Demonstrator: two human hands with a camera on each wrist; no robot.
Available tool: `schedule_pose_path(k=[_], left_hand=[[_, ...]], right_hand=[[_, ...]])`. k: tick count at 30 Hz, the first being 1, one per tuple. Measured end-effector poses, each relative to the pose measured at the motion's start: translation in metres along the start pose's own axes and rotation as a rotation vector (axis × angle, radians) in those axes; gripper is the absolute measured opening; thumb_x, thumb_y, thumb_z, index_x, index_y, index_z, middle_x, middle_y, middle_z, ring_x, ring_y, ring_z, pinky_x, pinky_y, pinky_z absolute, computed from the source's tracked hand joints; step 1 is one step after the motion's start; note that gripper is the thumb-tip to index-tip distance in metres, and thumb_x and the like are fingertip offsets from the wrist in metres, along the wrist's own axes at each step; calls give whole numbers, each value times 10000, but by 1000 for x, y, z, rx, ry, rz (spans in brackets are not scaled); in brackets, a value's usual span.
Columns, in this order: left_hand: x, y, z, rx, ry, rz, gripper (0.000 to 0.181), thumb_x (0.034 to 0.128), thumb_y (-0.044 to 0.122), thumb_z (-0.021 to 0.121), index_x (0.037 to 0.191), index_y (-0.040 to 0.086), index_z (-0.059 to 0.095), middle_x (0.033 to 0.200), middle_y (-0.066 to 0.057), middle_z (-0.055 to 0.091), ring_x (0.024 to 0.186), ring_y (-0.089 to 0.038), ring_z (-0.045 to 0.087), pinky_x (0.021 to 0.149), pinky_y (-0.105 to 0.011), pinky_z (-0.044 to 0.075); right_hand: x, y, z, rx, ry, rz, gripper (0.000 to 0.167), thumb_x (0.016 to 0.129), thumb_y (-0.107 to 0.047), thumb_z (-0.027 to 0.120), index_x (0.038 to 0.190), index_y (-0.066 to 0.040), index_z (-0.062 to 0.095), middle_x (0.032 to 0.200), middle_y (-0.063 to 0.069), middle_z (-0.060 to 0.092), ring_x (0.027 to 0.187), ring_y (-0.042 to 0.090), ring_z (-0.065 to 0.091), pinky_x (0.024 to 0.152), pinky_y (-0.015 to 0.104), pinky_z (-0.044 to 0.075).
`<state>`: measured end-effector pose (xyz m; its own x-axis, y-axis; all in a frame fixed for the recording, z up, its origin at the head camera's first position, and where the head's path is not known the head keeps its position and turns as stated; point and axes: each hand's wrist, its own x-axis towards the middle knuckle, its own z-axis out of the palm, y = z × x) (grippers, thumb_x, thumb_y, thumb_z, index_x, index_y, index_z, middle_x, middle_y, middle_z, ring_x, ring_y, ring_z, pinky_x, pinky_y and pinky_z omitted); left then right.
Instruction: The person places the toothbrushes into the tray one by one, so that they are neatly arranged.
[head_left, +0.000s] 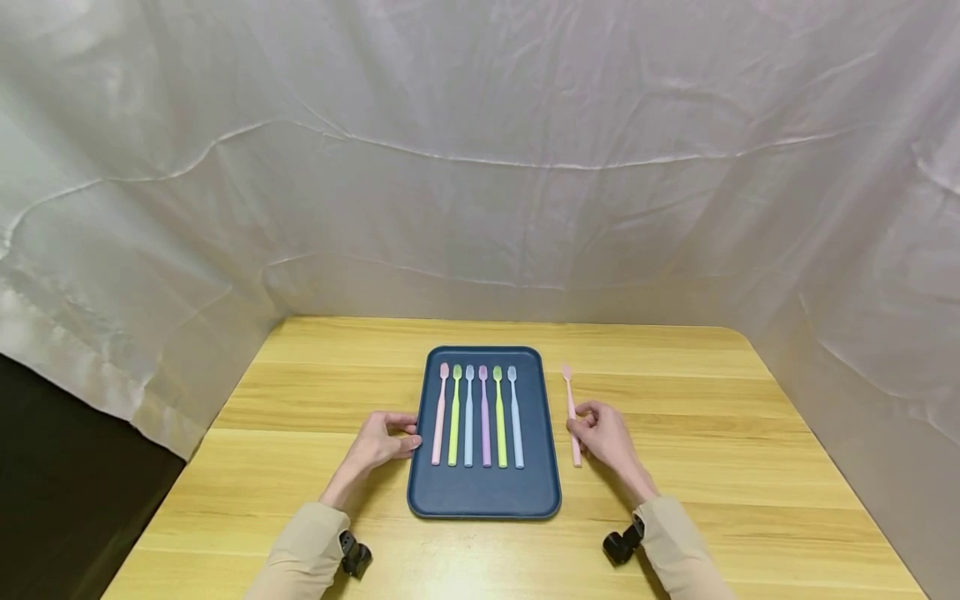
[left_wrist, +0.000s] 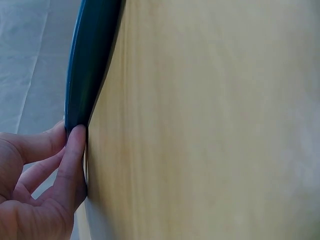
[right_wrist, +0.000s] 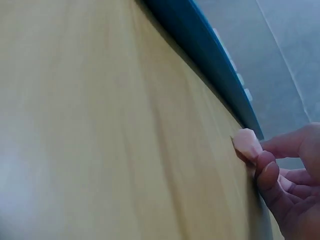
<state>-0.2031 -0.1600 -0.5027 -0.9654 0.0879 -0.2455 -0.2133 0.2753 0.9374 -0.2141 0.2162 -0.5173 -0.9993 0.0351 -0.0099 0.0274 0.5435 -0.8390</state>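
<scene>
A dark blue tray (head_left: 487, 496) lies on the table with several toothbrushes side by side in it, heads pointing away from me: pink (head_left: 440, 417), yellow-green, light blue and purple (head_left: 484, 417) ones. My left hand (head_left: 386, 440) pinches the tray's left rim between thumb and fingers; the left wrist view shows the fingertips on the rim (left_wrist: 82, 65). To the right of the tray, my right hand (head_left: 606, 435) pinches another pink toothbrush (head_left: 567, 387) by its handle. In the right wrist view the handle's end (right_wrist: 246, 142) shows beyond the thumb, close to the table surface.
The wooden table (head_left: 720, 417) extends on both sides of the tray. A pale grey curtain (head_left: 525, 208) hangs behind the table and along its sides. A black wrist camera (head_left: 354, 557) sits on my left sleeve, and another (head_left: 621, 546) on my right.
</scene>
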Motion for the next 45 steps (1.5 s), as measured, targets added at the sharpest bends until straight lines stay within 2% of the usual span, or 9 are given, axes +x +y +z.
schedule_pose_path(k=[6, 11, 19, 25, 35, 38, 45], left_hand=[[0, 0, -1, 12, 3, 8, 408, 855, -109, 694, 1253, -150, 615, 1049, -240, 676, 818, -192, 700, 769, -367, 673], [0, -1, -1, 14, 4, 9, 408, 857, -107, 694, 1255, -148, 615, 1056, -245, 679, 818, -191, 701, 769, -364, 673], [-1, 0, -1, 15, -19, 19, 428, 857, -92, 705, 1265, -162, 598, 1068, -263, 670, 816, -184, 696, 772, -365, 672], [0, 0, 0, 12, -7, 11, 423, 853, -96, 706, 1258, -159, 605, 1058, -252, 676, 815, -182, 696, 765, -357, 673], [1, -1, 0, 10, 2, 5, 413, 850, -101, 703, 1251, -147, 618, 1044, -232, 681, 808, -180, 695, 763, -358, 673], [1, -1, 0, 9, 2, 4, 417, 848, -100, 706, 1252, -148, 616, 1044, -235, 681, 805, -182, 696, 759, -357, 673], [-1, 0, 0, 17, -8, 8, 429, 850, -91, 716, 1259, -157, 606, 1075, -269, 674, 816, -193, 699, 761, -370, 674]], right_hand=[[-4, 4, -8, -47, -10, 22, 307, 896, -97, 685, 1140, 88, 657, 669, 63, 649, 471, 97, 566, 389, 220, 502], [-4, 2, -9, -84, -16, 39, 252, 892, -139, 703, 1064, 44, 675, 625, 42, 641, 457, 117, 569, 387, 230, 493], [-2, -2, -7, -167, 28, 54, 128, 835, -110, 671, 898, -1, 693, 591, 10, 631, 464, 89, 572, 414, 220, 508], [-3, -1, -7, -180, 45, 52, 132, 813, -120, 680, 874, -4, 695, 625, 9, 623, 505, 81, 547, 451, 197, 472], [-3, -2, -9, -14, 4, 101, 149, 845, -75, 666, 916, 55, 682, 660, 32, 641, 534, 79, 562, 469, 178, 503], [-3, -3, -9, 60, -22, 121, 167, 857, -48, 657, 958, 85, 671, 665, 16, 638, 533, 68, 541, 456, 164, 477], [-5, -3, -14, 280, -129, 92, 231, 897, 10, 637, 1057, 172, 599, 645, -22, 623, 483, 33, 468, 417, 148, 388]])
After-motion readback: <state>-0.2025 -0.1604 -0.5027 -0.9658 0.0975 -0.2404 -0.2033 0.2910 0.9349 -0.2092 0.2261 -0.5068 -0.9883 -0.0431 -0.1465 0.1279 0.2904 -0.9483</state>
